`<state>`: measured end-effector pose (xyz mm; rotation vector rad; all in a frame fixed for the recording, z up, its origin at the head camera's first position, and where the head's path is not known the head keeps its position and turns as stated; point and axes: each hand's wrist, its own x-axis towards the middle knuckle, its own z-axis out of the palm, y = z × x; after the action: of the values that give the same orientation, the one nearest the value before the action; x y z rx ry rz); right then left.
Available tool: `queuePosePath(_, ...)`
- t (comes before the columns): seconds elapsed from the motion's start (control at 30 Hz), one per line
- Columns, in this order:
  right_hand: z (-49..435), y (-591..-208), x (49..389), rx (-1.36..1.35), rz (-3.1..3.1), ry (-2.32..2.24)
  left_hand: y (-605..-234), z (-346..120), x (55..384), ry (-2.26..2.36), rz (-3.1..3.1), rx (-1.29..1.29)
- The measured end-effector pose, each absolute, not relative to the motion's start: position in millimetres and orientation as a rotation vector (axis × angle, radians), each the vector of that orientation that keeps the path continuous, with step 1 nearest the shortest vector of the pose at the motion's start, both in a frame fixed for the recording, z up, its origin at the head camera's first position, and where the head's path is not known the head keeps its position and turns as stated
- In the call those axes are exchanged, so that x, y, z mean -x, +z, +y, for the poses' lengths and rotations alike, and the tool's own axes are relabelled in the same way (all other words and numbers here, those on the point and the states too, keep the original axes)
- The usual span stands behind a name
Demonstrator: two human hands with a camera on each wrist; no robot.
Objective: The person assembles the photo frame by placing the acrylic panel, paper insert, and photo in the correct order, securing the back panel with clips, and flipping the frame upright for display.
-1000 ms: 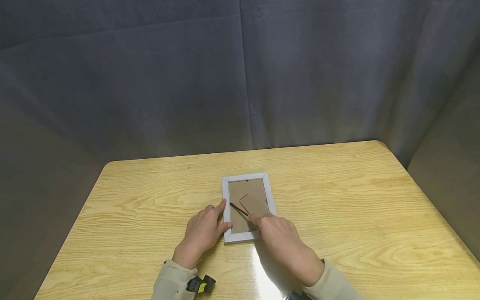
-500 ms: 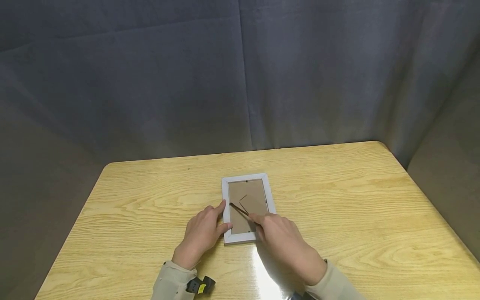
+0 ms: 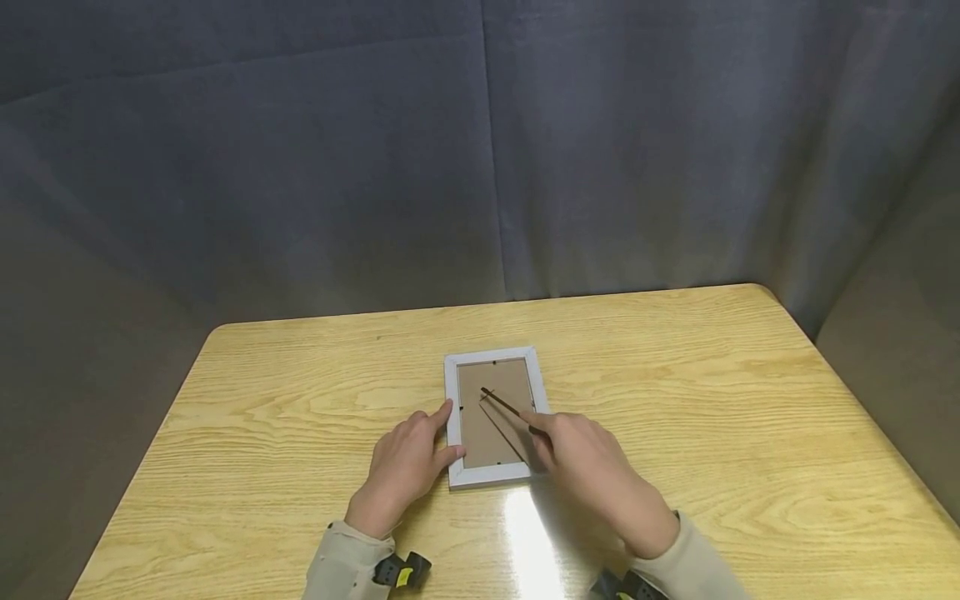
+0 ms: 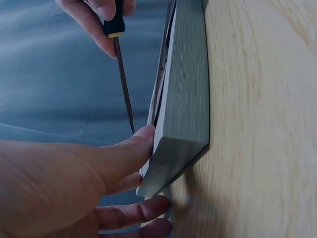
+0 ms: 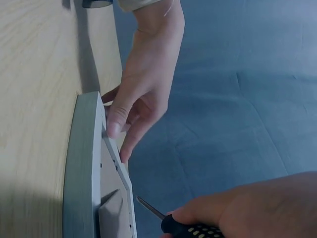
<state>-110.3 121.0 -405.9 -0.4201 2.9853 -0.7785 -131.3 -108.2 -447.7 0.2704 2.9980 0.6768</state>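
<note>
A white picture frame point(image 3: 453, 379) lies face down on the table, its brown backing board point(image 3: 480, 446) showing. Several small dark tabs sit along the inner edge, one tab point(image 3: 461, 408) on the left side. My left hand point(image 3: 408, 458) holds the frame's left edge, thumb on the rim near the lower corner. My right hand point(image 3: 588, 462) grips a screwdriver point(image 5: 190, 230) by its black handle. Its metal shaft point(image 4: 124, 84) points up and left over the backing; in the right wrist view the tip is apart from the frame. A stand flap point(image 5: 111, 213) lifts slightly from the board.
The wood-grain table point(image 3: 300, 375) extends to both sides of the frame and behind it. A dark grey curtain point(image 3: 337, 183) hangs beyond its back edge. Each sleeve carries a black wrist device, such as the left strap point(image 3: 401, 571).
My right hand has drawn the screwdriver off the left tab, moving right and slightly up. More of the stand flap's outline shows. My left hand and the frame stay put.
</note>
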Motion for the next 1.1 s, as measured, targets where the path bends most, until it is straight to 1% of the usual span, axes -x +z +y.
queuePosePath(0.4,137,-403,117,0.384,3.026,-0.758,-450,-109,133,0.664,3.019,-0.246)
queuePosePath(1.1,156,-407,116,0.365,2.997,-0.796,-453,-113,135,0.654,3.007,-0.169)
